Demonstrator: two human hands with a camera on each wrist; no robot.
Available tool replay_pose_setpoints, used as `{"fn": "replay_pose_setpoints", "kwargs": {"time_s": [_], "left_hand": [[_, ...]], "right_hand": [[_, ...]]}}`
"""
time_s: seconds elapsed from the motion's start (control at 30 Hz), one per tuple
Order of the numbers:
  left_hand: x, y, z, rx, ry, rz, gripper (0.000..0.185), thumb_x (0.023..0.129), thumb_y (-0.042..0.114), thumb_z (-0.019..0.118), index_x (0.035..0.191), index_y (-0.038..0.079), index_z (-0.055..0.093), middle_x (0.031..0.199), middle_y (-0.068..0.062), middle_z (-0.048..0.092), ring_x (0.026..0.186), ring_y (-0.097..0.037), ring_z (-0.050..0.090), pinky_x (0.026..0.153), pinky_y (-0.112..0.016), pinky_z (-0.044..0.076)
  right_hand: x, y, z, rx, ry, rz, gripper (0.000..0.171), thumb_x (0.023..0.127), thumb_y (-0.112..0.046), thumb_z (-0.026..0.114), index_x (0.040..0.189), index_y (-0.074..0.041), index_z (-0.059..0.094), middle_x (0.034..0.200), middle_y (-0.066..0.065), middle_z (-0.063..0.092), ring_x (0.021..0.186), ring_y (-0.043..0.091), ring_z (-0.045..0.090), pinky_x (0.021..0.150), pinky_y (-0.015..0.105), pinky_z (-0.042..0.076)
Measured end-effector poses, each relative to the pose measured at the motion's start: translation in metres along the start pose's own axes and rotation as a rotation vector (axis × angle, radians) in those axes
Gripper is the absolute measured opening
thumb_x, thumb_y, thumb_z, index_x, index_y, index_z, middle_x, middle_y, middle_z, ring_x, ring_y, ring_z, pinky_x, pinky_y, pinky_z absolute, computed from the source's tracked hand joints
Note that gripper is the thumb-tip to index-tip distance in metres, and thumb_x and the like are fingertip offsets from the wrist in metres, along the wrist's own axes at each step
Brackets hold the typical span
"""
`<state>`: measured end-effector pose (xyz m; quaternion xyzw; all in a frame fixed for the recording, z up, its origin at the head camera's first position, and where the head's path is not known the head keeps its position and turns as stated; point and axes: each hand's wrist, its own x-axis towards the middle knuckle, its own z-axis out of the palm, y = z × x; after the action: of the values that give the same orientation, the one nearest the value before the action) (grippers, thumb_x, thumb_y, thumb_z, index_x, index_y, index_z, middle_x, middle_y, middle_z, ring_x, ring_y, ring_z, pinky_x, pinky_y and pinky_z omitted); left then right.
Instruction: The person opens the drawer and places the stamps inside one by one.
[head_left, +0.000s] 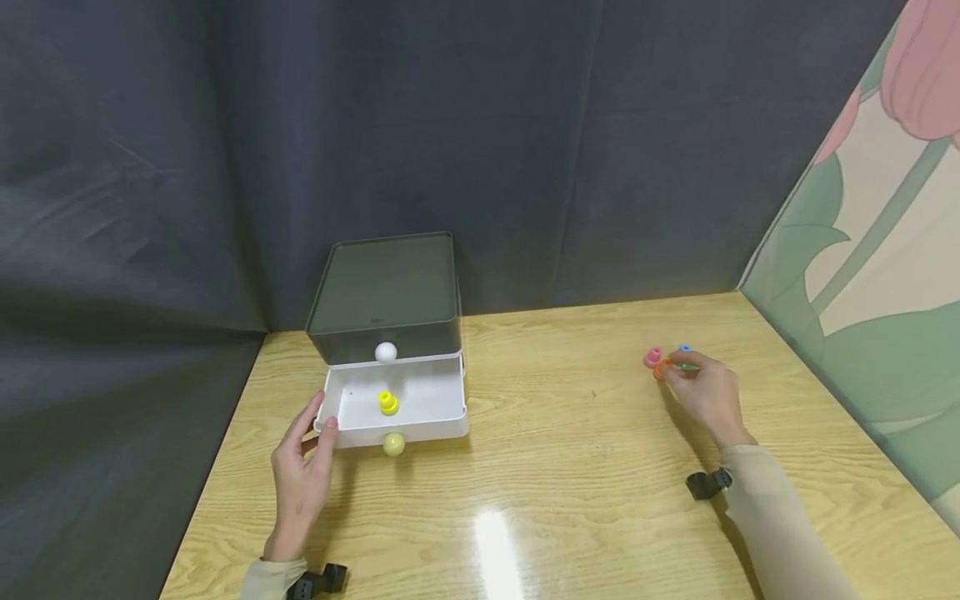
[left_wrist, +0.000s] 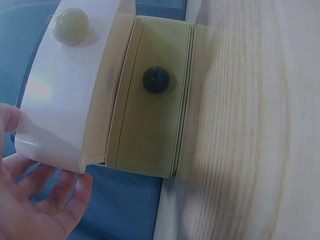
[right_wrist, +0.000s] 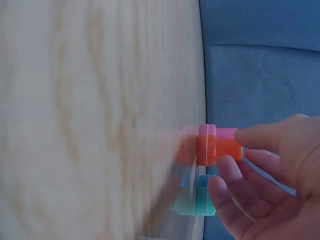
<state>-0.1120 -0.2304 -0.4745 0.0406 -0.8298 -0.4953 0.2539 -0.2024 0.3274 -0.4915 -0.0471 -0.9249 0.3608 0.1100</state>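
Pinching orange peg (head_left: 660, 372), R hand (head_left: 705, 393); pink peg (head_left: 652, 357) adjacent, drawer (head_left: 442, 400) open.

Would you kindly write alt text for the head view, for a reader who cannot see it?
A person's right hand pinches an orange peg beside pink and blue ones on a wooden table. The left hand touches an open white drawer holding a yellow peg.
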Motion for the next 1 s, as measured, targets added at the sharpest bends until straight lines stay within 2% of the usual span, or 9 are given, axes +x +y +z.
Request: {"fn": "replay_pose_setpoints", "kwargs": {"time_s": [0.23, 0.5, 0.77, 1.0], "left_hand": [[0.0003, 0.0001, -0.0002, -0.005, -0.004, 0.002, 0.044, 0.107, 0.009, 0.061, 0.151, 0.007, 0.060, 0.153, -0.017, 0.061, 0.120, 0.008, 0.052, 0.089, -0.002, 0.044], [0.0006, -0.0006, -0.0004, 0.003, -0.009, 0.002, 0.044, 0.107, 0.011, 0.061, 0.151, 0.007, 0.060, 0.154, -0.017, 0.061, 0.121, 0.004, 0.053, 0.089, -0.003, 0.045], [0.0005, -0.0009, -0.0002, 0.012, -0.009, 0.005, 0.044, 0.107, 0.011, 0.061, 0.151, 0.006, 0.060, 0.153, -0.018, 0.061, 0.120, 0.008, 0.052, 0.089, -0.002, 0.045], [0.0006, -0.0018, 0.0001, 0.005, -0.005, 0.004, 0.044, 0.107, 0.011, 0.061, 0.151, 0.005, 0.060, 0.153, -0.019, 0.061, 0.120, 0.008, 0.052, 0.089, -0.003, 0.045]], "right_hand": [[0.0024, 0.0037, 0.0016, -0.019, 0.012, -0.012, 0.033, 0.102, -0.016, 0.070, 0.127, 0.005, 0.073, 0.134, 0.036, 0.065, 0.105, 0.051, 0.074, 0.060, 0.017, 0.050], [0.0031, 0.0048, 0.0022, -0.013, 0.004, -0.014, 0.031, 0.101, -0.015, 0.071, 0.126, 0.005, 0.073, 0.134, 0.036, 0.065, 0.105, 0.052, 0.074, 0.060, 0.017, 0.051], [-0.0004, 0.0048, 0.0005, 0.011, -0.015, 0.020, 0.037, 0.104, -0.021, 0.069, 0.130, 0.004, 0.071, 0.132, 0.037, 0.067, 0.110, 0.053, 0.072, 0.063, 0.017, 0.052], [-0.0025, 0.0027, -0.0017, 0.025, -0.010, 0.011, 0.037, 0.104, -0.023, 0.070, 0.131, 0.003, 0.071, 0.128, 0.035, 0.069, 0.108, 0.052, 0.073, 0.062, 0.017, 0.053]]}}
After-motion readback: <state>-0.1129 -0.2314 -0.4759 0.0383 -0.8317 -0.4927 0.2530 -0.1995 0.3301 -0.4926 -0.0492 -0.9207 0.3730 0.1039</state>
